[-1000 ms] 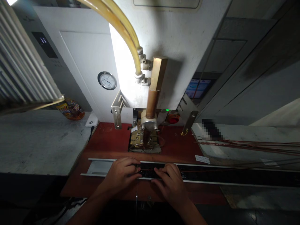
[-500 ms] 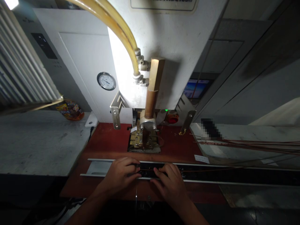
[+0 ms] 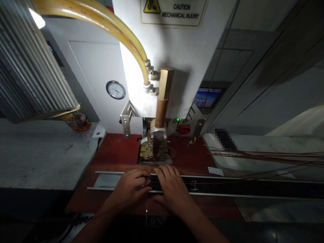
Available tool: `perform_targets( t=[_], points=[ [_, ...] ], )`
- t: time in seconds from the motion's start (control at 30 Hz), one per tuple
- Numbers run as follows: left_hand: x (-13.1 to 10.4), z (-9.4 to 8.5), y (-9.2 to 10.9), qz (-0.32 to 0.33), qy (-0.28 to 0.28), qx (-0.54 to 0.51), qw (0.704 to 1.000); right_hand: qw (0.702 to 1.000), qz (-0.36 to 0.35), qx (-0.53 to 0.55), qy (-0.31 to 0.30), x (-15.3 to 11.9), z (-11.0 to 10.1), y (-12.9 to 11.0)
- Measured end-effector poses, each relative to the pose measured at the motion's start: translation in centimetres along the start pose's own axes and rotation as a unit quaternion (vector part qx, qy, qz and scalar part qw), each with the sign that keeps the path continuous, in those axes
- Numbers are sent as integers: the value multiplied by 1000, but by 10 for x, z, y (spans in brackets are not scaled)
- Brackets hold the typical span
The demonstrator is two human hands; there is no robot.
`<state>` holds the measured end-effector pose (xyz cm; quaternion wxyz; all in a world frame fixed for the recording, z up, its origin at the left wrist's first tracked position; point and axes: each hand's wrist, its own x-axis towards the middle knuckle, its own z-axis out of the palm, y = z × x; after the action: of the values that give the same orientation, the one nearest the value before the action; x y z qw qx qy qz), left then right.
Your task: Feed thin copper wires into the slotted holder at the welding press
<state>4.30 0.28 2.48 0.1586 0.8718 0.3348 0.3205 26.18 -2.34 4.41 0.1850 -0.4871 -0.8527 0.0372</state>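
My left hand (image 3: 129, 189) is closed at the left part of a long pale channel (image 3: 107, 180), its thumb and fingers pinching a thin copper-coloured wire (image 3: 212, 183). The wire lies along the channel's black inside and runs off to the right; its left end is hidden by my fingers. My right hand (image 3: 173, 190) lies over the channel just right of the left one, fingers stretched forward across it and thumb apart. Beyond my hands stands a machine's copper-coloured rod (image 3: 161, 113) above a brass fixture (image 3: 146, 150).
A bundle of reddish wires (image 3: 253, 154) reaches in from the right. A label sheet (image 3: 215, 171) lies on the red table (image 3: 113, 148). Metal brackets (image 3: 126, 125) flank the machine head, with a pressure gauge (image 3: 115, 89) on its left. A bottle (image 3: 77, 122) stands at the left.
My right hand has shifted left and forward, going from fingertips at the wire to fingers stretched over the channel. My left hand keeps its place. The view has tilted slightly upward.
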Motion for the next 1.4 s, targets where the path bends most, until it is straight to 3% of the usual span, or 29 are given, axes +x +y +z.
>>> perform_targets(
  t=[0.17, 0.37, 0.63, 0.9, 1.17, 1.4],
  points=[
    [1, 0, 1, 3, 14, 2, 1000, 998, -22, -24, -62, 22, 7, -11],
    [4, -3, 4, 14, 20, -20, 1000, 998, -4, -38, -54, 21, 21, -14],
    [6, -5, 9, 4, 17, 5, 1000, 996, 12, -41, -79, 21, 23, -16],
    [7, -3, 16, -10, -34, 51, 998, 998, 11, 26, -60, 18, 23, -9],
    [16, 14, 24, -22, -99, 157, 982, 994, 21, 100, -31, 13, 16, -6],
    [14, 36, 15, -2, -135, 189, 973, 997, 8, 61, -50, 13, 18, -8]
  ],
)
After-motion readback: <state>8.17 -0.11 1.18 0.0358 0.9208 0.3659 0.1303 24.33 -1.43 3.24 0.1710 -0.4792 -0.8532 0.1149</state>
